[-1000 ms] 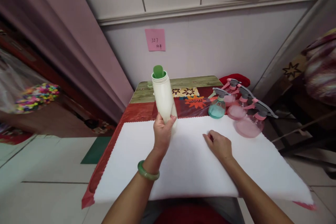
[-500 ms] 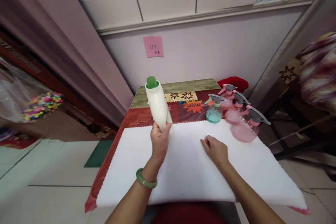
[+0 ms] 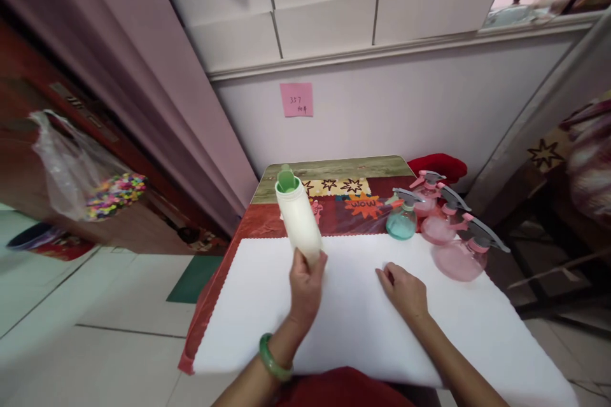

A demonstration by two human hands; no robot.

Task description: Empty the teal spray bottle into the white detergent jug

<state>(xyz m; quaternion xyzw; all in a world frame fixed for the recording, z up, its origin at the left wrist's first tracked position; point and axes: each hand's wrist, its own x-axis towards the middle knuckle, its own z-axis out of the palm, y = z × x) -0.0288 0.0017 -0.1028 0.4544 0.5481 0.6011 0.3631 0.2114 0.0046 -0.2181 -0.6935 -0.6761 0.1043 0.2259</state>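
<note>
White cloth [image 3: 353,324] covers part of the tabletop [image 3: 344,169]. Left hand [image 3: 305,290] grasps a tilted cream bottle [image 3: 299,219]; right hand [image 3: 405,291] is loosely closed.

I have brought my left hand [image 3: 305,289] a bit closer to the near edge of the red and wood-look table [image 3: 386,168]. The tall, cream plastic bottle [image 3: 300,222] leans more to the left, and its open top has dropped below the far edge in my view.

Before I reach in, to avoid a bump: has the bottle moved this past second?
Yes: the bottle is lower, its mouth first above the table's far edge, now below.
</note>
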